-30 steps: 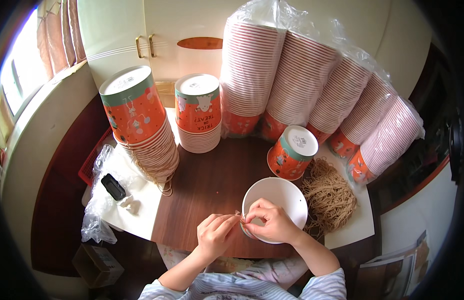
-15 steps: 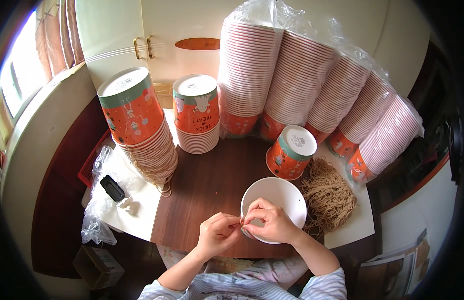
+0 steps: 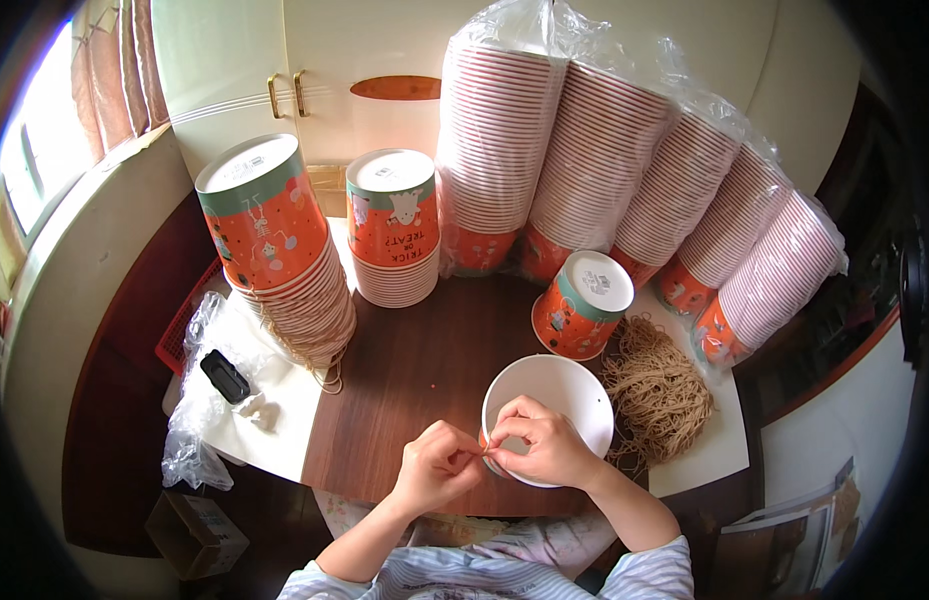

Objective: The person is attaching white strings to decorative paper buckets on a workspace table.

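Observation:
In front of me a paper bucket (image 3: 574, 390) stands mouth up, its white inside showing and a bit of orange outer wall visible at the left. My left hand (image 3: 434, 468) is just left of its rim, thumb and forefinger pinched together. My right hand (image 3: 546, 447) reaches over the bucket's near side, fingertips pinched at the left rim. Both sets of fingertips meet there on a thin tan cord (image 3: 486, 450), mostly hidden by the fingers. A heap of tan cords (image 3: 659, 395) lies right of the bucket.
An upturned orange-and-green bucket (image 3: 582, 305) stands behind. At left are an upturned stack with cords hanging (image 3: 274, 240) and a shorter stack (image 3: 394, 230). Tall plastic-wrapped bucket stacks (image 3: 494, 150) line the back right. A black tray (image 3: 225, 376) and clear plastic (image 3: 189, 430) lie left.
My left hand has shifted slightly, its fingers raised a little more and its fingertips closer to my right fingertips. My right hand and the bucket have hardly moved.

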The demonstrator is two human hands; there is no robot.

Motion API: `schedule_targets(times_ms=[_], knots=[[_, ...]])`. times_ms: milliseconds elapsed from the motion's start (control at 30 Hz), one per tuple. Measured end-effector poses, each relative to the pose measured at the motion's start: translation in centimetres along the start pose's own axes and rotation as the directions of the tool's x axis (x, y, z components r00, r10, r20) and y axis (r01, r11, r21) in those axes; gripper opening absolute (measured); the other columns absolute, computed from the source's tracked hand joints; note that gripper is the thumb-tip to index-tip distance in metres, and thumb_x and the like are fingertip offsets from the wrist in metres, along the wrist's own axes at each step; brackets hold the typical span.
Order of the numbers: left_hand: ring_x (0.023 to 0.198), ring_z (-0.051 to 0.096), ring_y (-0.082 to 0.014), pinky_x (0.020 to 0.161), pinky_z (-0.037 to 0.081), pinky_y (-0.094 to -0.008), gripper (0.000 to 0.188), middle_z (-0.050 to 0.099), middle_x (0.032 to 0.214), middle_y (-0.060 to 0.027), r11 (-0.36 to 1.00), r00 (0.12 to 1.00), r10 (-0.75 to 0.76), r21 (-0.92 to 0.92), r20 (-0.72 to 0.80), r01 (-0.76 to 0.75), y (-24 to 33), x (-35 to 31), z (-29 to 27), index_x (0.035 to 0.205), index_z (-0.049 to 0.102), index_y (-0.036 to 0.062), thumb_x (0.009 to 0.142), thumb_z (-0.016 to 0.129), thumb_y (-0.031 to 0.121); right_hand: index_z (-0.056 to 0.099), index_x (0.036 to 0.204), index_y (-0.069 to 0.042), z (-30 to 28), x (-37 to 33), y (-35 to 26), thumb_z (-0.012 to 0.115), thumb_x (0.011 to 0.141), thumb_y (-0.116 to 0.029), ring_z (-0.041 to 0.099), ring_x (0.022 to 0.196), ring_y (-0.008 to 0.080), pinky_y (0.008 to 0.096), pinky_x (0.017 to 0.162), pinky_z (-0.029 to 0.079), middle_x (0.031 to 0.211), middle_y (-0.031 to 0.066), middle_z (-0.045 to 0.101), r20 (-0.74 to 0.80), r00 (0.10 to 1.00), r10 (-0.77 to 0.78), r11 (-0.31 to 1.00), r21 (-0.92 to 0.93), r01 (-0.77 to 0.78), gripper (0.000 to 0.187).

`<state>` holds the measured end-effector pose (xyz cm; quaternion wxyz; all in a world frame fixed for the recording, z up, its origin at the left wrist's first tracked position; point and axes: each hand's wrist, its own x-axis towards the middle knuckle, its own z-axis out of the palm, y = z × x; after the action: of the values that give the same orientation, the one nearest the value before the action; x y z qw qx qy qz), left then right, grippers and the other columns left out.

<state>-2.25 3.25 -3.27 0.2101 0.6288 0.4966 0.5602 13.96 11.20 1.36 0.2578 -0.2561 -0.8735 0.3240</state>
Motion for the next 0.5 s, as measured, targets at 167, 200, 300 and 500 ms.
schedule_targets(times_ms=[167,200,300,500], knots=[[0.058,0.053,-0.0065,0.051,0.044,-0.0197,0.016,0.059,0.072,-0.0039,0.967,0.981,-0.196,-0.168,0.004,0.194,-0.4,-0.4,0.4,0.083,0.063,0.0025,0.068,0.065,-0.002,0.064,0.077,-0.011,-0.1,0.1,-0.3,0.07,0.067,-0.01,0.051,0.062,0.0086,0.0234,0.049,0.041,0.084,-0.0013,0.055,0.0,1.0,0.019,1.0,0.002,-0.019,0.011],[0.059,0.054,-0.0055,0.051,0.044,-0.0191,0.016,0.059,0.073,-0.004,0.966,0.981,-0.188,-0.17,0.04,0.192,-0.8,-0.5,0.3,0.085,0.063,0.0021,0.069,0.065,-0.002,0.064,0.076,-0.011,-0.1,0.1,-0.2,0.07,0.067,-0.01,0.051,0.061,0.0087,0.0235,0.048,0.041,0.083,-0.0014,0.055,0.0,1.0,0.016,1.0,0.003,-0.016,0.011],[0.06,0.055,-0.0046,0.053,0.044,-0.0185,0.016,0.06,0.074,-0.0035,0.967,0.981,-0.167,-0.178,0.095,0.182,-1.1,-0.5,0.2,0.088,0.063,0.001,0.072,0.065,-0.001,0.064,0.076,-0.011,-0.1,0.0,-0.1,0.07,0.068,-0.01,0.051,0.061,0.0088,0.0235,0.048,0.041,0.083,-0.0014,0.055,-0.001,1.0,0.014,1.0,0.0,-0.014,0.01],[0.074,0.056,-0.0056,0.065,0.046,-0.0184,0.01,0.061,0.086,-0.0031,0.717,0.919,-0.337,-0.577,0.204,0.391,-1.5,-1.0,0.5,0.09,0.059,-0.0011,0.081,0.059,-0.001,0.064,0.075,-0.011,-0.1,0.0,-0.3,0.07,0.068,-0.011,0.052,0.062,0.0094,0.0237,0.049,0.041,0.083,-0.0014,0.055,0.005,1.0,0.01,1.0,-0.02,-0.01,0.01]])
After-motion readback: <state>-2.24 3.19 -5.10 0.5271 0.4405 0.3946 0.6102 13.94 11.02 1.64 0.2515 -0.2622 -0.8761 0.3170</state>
